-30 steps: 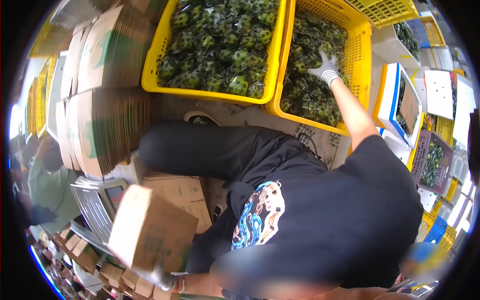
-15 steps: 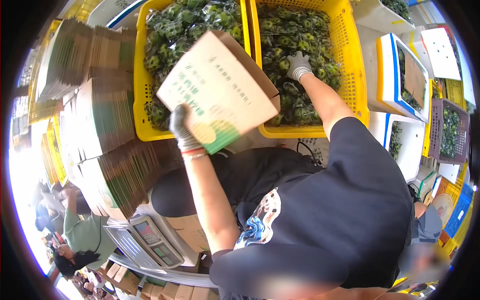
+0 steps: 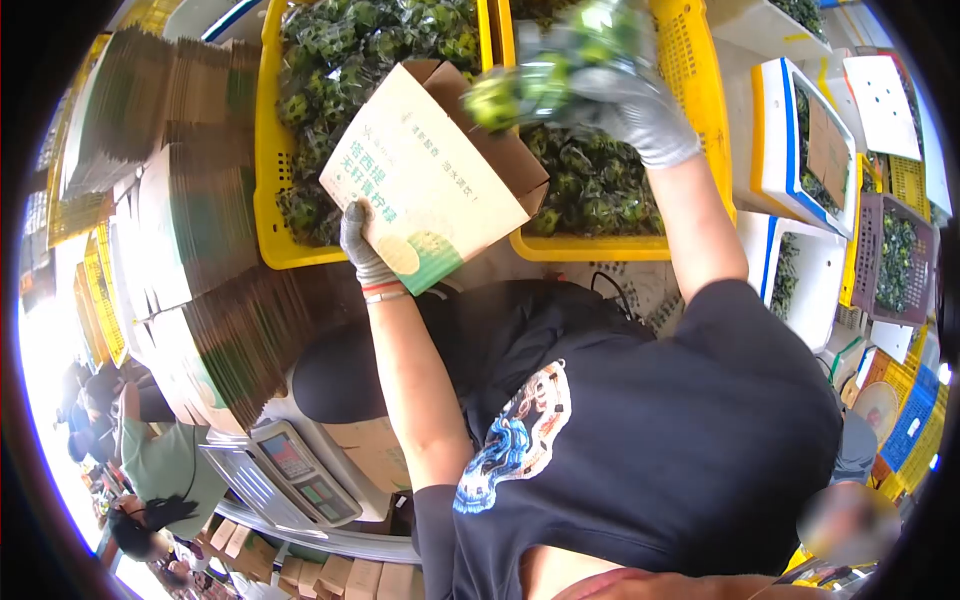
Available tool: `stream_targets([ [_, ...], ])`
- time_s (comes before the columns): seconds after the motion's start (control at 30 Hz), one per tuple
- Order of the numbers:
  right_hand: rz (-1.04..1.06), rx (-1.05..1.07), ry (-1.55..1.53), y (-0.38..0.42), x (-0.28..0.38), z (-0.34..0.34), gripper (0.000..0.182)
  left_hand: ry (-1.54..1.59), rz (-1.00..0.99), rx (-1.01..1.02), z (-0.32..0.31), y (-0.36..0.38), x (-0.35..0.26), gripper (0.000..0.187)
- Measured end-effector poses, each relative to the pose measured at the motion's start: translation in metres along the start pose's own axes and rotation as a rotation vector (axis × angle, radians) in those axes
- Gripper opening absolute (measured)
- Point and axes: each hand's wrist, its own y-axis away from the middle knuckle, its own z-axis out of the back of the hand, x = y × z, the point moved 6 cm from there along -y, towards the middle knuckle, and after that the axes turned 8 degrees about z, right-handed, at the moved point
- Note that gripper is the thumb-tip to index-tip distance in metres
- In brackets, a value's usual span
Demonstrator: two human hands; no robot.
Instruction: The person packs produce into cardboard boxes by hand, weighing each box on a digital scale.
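Packing area crowded: two yellow crates (image 3: 262, 190) of bagged green fruit, stacks of flat cartons (image 3: 190, 250) at left, weighing scale (image 3: 285, 470) below.

Head view: left hand (image 3: 362, 238), gloved, grips cardboard box (image 3: 430, 175) by lower edge, open mouth tilted toward right crate. Right hand (image 3: 640, 115), gloved, closed on bagged fruit (image 3: 545, 75), blurred, raised just beside box mouth.

Step judged: loading box. Next calls for lining fruit over opening, box held steady.

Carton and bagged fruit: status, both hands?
Left hand grips tilted open carton. Right hand lifts blurred bagged green fruit at carton mouth, above yellow crate. Nothing between them.
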Motion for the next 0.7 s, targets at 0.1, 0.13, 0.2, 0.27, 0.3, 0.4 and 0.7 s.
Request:
stream_targets([
  [0.1, -0.048, 0.249, 0.717, -0.017, -0.010, -0.048, 0.061, 0.175, 0.060, 0.181, 0.002, 0.005, 0.010, 0.065],
  [0.13, 0.001, 0.238, 1.007, -0.017, -0.009, -0.053, 0.063, 0.221, 0.029, 0.218, -0.001, 0.007, 0.009, 0.064],
  [0.2, 0.143, 0.277, 0.884, -0.016, 0.002, -0.047, 0.075, 0.317, -0.042, 0.290, -0.005, 0.010, 0.005, 0.064],
  [0.27, -0.236, 0.175, 0.750, -0.004, -0.015, -0.015, 0.063, 0.438, -0.074, 0.534, 0.012, 0.008, 0.000, 0.069],
  [0.3, -0.267, 0.328, 1.009, 0.003, -0.046, 0.024, 0.068, 0.461, -0.102, 0.463, 0.021, 0.008, -0.001, 0.068],
  [0.4, -1.008, 0.704, 1.667, 0.078, -0.134, 0.084, 0.090, 0.487, -0.136, 0.490, 0.019, 0.009, -0.010, 0.063],
  [0.7, -0.964, 0.524, 1.502, 0.108, -0.229, 0.128, 0.084, 0.400, -0.166, 0.346, 0.032, 0.011, -0.008, 0.065],
])
